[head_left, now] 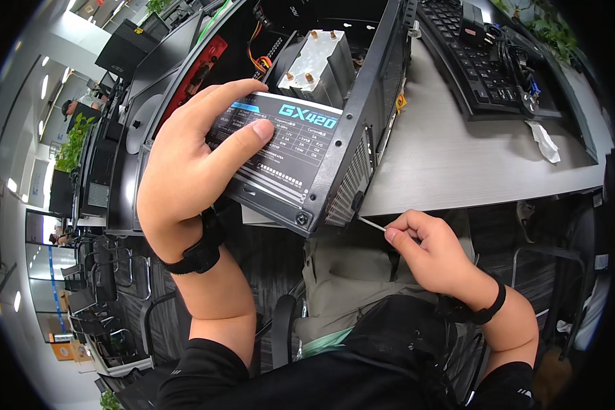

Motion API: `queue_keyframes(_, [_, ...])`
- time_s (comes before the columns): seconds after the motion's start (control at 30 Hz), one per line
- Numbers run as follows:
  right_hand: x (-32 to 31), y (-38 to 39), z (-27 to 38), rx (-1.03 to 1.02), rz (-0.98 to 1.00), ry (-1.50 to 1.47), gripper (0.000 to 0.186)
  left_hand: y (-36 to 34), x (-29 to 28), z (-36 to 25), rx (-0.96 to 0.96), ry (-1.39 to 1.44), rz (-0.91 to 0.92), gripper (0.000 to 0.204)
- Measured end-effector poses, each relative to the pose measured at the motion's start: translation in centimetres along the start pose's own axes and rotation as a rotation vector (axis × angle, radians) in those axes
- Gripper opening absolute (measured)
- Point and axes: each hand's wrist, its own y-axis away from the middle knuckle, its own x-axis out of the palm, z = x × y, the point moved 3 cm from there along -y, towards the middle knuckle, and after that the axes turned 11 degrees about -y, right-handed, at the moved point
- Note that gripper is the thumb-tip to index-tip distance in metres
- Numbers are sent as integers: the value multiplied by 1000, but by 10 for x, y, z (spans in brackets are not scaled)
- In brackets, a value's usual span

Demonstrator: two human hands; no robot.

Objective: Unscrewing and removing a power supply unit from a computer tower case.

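Note:
A black power supply [280, 147] with a printed label sits at the near end of an open black computer case [383, 61]. My left hand [191, 147] is wrapped over its left side, thumb flat on the label and fingers curled over the far edge. At the case's near corner, my right hand [427, 249] pinches a thin metal rod [372, 224], like a screwdriver shaft. The rod reaches toward the vented rear panel [348, 195]; its tip contact is unclear, and any handle is hidden in the hand. Beyond the supply stands a silver CPU cooler [314, 61].
Right of the case, on the grey desk [437, 157], lie a black keyboard [451, 55], a coil of black cables [519, 68] and crumpled white paper [545, 142]. A red circuit board [203, 65] shows inside the case. Chairs [109, 260] stand behind at left.

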Motion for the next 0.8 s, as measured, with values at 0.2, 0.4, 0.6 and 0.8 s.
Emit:
queue_keyframes(0.2, [-3, -7, -11, 271, 51, -220, 23, -2, -1, 1, -4, -38, 12, 51])
queue_keyframes(0.4, [4, -5, -24, 333, 49, -412, 22, -3, 1, 4, -104, 14, 61, 55])
queue_keyframes(0.6, [-2, 13, -15, -95, -27, -71, 21, -4, -1, 6, -172, -100, 32, 76])
queue_keyframes(0.8, [-32, 19, 0, -352, -210, 4, 14, -5, -1, 1, -146, 61, 145, 79])
